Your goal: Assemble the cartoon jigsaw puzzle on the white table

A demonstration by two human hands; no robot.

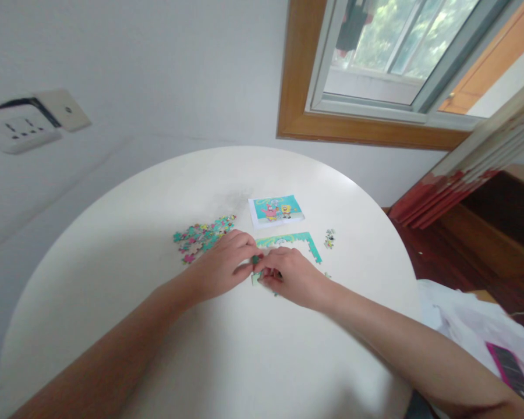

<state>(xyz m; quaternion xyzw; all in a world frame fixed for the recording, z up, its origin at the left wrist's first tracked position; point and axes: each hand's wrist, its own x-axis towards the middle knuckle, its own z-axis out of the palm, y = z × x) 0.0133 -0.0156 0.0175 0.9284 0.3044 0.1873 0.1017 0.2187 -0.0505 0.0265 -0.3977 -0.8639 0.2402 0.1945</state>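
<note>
A partly joined jigsaw puzzle [312, 247] lies on the white round table, its green-blue top and right edge strips showing. Over its left side, my left hand [229, 259] and my right hand [290, 273] meet at the fingertips. The left fingers press down at the puzzle's left border. My right fingers are curled in a pinch at the lower left, near a pale green piece [256, 280]; what sits between them is hidden. Just beyond the puzzle lies a reference picture card [277, 210] with two cartoon figures.
A heap of loose puzzle pieces [201, 237] spreads left of my left hand. A small cluster of pieces [329, 238] lies to the right. The white table [113, 262] stands against the wall, under a window [375, 58]. White plastic bags [458, 320] are at the right.
</note>
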